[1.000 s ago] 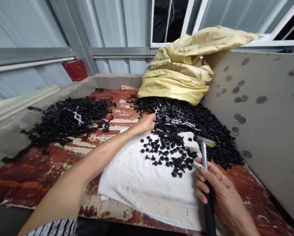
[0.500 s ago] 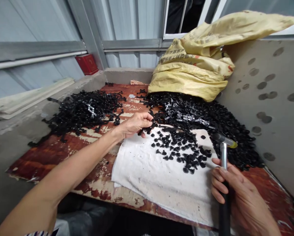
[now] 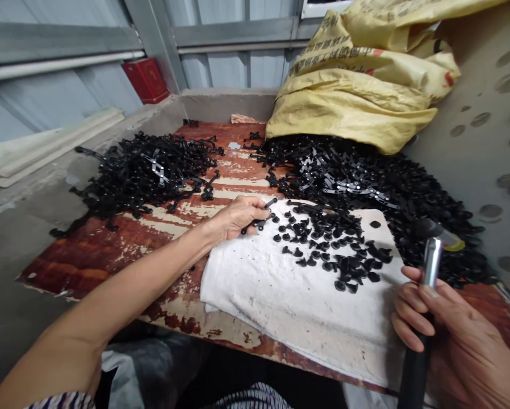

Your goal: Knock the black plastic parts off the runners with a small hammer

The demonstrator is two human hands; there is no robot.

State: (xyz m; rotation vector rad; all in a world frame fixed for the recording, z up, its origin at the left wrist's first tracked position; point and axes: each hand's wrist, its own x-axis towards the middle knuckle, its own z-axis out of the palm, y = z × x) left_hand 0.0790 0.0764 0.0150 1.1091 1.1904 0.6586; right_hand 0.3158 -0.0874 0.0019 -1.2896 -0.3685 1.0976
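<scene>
My left hand is closed around a black linkage piece, whose arms stick out past the fingers over the upper left corner of a white cloth. In my right hand is a hammer, gripped by its black handle with the head up; one face of the head is yellowish. Many small black round-headed caps lie scattered on the cloth between both hands. Just beyond the cloth, a large heap of black linkage pieces spreads out to the right.
Another pile of black linkages lies on the left of the worn red board. A yellow woven sack opens over the right heap. A spotted panel bounds the right side, with a red box at back left.
The view has tipped down and shifted left. My left hand now shows a black linkage piece standing out more clearly from its fingers. The hammer stays in my right hand, held upright.
</scene>
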